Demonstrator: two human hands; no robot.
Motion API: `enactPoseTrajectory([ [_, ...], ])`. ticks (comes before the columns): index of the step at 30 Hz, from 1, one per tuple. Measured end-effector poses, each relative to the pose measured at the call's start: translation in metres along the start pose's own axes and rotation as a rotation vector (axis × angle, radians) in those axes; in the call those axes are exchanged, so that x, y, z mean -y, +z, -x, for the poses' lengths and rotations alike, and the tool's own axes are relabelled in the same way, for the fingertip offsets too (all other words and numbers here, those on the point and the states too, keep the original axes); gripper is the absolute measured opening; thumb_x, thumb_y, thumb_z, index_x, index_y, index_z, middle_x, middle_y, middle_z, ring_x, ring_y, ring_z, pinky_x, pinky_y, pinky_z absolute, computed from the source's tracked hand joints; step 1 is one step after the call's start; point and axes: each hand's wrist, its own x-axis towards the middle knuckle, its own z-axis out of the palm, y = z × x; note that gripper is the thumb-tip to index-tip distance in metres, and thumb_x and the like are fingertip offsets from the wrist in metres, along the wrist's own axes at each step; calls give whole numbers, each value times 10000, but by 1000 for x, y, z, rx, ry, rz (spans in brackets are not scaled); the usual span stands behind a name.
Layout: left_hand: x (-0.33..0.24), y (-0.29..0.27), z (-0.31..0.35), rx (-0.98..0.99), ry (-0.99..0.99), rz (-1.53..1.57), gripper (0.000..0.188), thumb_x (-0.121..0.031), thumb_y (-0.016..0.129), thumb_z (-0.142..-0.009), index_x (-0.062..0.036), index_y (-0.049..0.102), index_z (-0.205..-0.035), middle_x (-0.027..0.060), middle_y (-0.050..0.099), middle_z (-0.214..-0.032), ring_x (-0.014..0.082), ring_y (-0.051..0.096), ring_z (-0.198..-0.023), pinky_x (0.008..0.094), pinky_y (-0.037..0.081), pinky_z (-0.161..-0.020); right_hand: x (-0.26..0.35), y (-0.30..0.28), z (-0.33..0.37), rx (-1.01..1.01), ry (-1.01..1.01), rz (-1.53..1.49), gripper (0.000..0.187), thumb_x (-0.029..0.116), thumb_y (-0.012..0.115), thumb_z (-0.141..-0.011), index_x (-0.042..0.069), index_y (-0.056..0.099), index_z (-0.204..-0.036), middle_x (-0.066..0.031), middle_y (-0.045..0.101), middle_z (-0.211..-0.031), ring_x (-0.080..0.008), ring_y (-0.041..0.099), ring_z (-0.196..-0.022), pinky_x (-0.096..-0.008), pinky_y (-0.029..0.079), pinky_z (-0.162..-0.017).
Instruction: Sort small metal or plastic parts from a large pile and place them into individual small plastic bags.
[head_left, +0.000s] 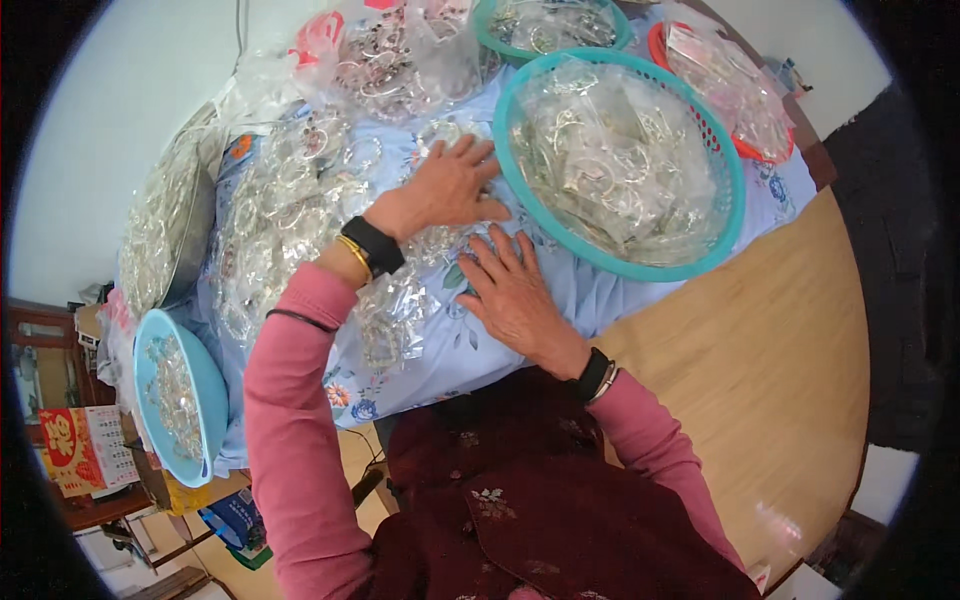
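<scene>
My left hand (452,187) reaches over the cloth with its fingers spread, palm down, at the right edge of a wide heap of small clear plastic bags (290,215). Silvery ring-shaped pieces like bracelets show inside the bags. Closer to me, my right hand (517,303) rests on the blue flowered cloth (600,300) with fingers apart. Neither hand visibly holds anything, though what lies under the palms is hidden. Just right of both hands stands a turquoise plastic basket (510,165), filled with similar bagged pieces.
Behind it is a green basket (628,35); a red basket (780,150) with bags stands at far right. A large bag of dark-beaded pieces (395,60) sits at the back. At left are a bulging clear sack (160,225) and a light-blue basin (212,400). Bare wooden tabletop (760,350) shows at right.
</scene>
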Motion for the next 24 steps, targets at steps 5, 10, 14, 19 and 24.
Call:
enactPoseTrajectory([
  [5,40,-12,31,53,-179,-3,402,-341,547,-817,-65,581,-1106,169,513,-1214,366,488,-1113,530,403,-870,-4,2,-1,-25,-23,1,444,271,613,-811,17,518,-1163,-156,455,-1255,-365,326,-1250,-539,223,-1029],
  [10,60,-51,60,373,-455,-373,380,-307,564,-813,-67,578,-1108,124,552,-1177,318,518,-1085,500,435,-844,-4,0,1,-40,-30,14,446,253,630,-797,10,520,-1155,-156,459,-1256,-368,334,-1245,-540,241,-1012],
  [14,36,-65,82,47,-489,127,358,-242,608,-780,-69,587,-1093,151,575,-1127,302,549,-1043,477,443,-829,-1,0,-1,-21,-57,-6,440,246,622,-805,8,517,-1160,-161,450,-1267,-373,329,-1250,-538,246,-1008],
  [19,-30,-42,106,-106,-68,3,282,-171,615,-756,-55,613,-1014,130,569,-1124,293,532,-1054,413,400,-888,1,1,0,-15,-59,2,427,237,608,-819,5,513,-1165,-165,448,-1268,-376,323,-1255,-539,247,-1005],
  [24,-6,-56,129,75,-215,31,213,-96,571,-727,-52,621,-930,116,589,-1040,293,552,-989,413,400,-870,-2,4,1,-33,-67,15,415,234,593,-833,7,510,-1170,-168,447,-1270,-377,325,-1255,-542,245,-1005],
])
